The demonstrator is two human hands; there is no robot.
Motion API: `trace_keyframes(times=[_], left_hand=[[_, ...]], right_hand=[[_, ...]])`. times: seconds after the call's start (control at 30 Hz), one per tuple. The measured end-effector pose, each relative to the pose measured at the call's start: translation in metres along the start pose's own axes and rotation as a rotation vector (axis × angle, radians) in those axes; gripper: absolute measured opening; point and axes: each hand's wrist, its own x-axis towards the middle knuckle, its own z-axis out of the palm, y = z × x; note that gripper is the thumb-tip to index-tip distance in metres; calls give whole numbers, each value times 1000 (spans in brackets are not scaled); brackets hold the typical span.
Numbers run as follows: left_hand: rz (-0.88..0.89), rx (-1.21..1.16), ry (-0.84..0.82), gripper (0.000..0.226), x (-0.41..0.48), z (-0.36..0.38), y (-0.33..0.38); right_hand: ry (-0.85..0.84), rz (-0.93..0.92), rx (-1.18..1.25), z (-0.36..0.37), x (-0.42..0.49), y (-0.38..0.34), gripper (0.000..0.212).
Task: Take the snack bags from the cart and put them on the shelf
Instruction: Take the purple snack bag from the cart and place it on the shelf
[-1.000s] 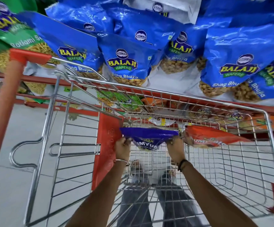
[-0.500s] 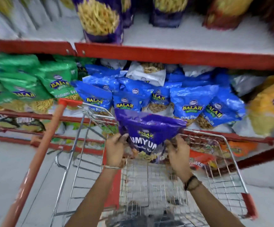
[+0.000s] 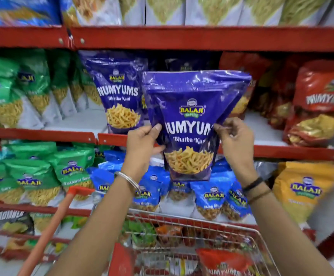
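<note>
I hold a purple Numyums snack bag (image 3: 190, 108) upright in front of the middle shelf (image 3: 271, 151). My left hand (image 3: 142, 144) grips its left edge and my right hand (image 3: 235, 140) pinches its right edge. Another purple Numyums bag (image 3: 120, 92) stands on that shelf just to the left, partly behind the held one. Below me is the wire cart (image 3: 192, 218), with a red Numyums bag (image 3: 224, 263) lying at its lower right.
Green bags (image 3: 30, 84) fill the shelf's left part and red bags (image 3: 319, 102) its right part. The shelf below carries green, blue (image 3: 214, 198) and yellow bags (image 3: 305, 192). The cart's orange handle (image 3: 50, 230) runs at lower left.
Both hands have lifted the purple bag out of the cart and up to the middle shelf. My view has tilted upward from the cart to the shelves.
</note>
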Motion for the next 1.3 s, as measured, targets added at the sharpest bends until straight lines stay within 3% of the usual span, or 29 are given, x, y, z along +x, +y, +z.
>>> trace_keyframes(times=[0.23,0.43,0.57,0.77,0.87,0.97,1.03,1.13,1.3], left_hand=[[160,-84,87,10,72,36,19],[188,-115,161,38,122,47,-21],[136,-63,180,43,154,44,-46],[147,75,161,19,200,46,-46],[176,203,99,29,203,36,-61],[84,318,-95,45,194,31,-83],[16,329,-184,50,189,31,-90],[-42,310,-220,57,193,25,-93],[-92,200,-257,61,174,19,-79]], right_hand=[[107,-97,93,23,84,-17,5],[117,-66,133,57,110,35,7],[94,19,131,78,124,72,17],[-6,190,249,99,166,91,8],[-77,244,117,95,163,111,39],[-299,418,39,94,147,129,70],[-389,454,80,97,139,131,65],[-367,459,141,98,135,121,40],[-394,467,105,89,126,106,63]])
